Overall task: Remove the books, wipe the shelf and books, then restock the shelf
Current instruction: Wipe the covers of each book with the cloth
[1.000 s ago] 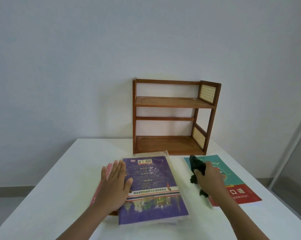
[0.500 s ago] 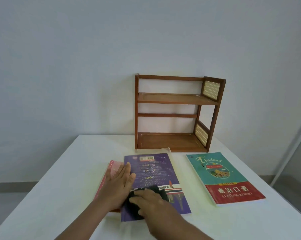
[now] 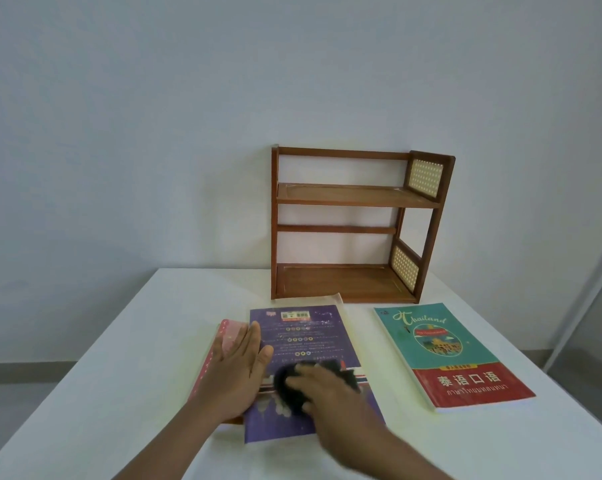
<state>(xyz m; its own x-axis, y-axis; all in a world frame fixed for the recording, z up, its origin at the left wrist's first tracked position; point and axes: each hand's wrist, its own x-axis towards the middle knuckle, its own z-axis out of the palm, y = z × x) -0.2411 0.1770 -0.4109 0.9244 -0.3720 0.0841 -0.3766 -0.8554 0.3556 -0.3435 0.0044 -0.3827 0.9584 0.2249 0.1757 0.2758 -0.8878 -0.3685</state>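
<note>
Since a second ago, your right hand [image 3: 330, 393] has come off the teal Thailand book [image 3: 452, 355] and is now pressing the dark cloth [image 3: 292, 388] onto the purple book [image 3: 306, 341], fingers lying flat over it. Your left hand [image 3: 235, 368] is lying open at its 9 o'clock edge, fingers straight, partly over the pink book [image 3: 228, 336] underneath. At 12 o'clock the wooden shelf [image 3: 355, 223] is standing bare on the white table [image 3: 126, 375]; the teal book is lying at 3 o'clock.
</note>
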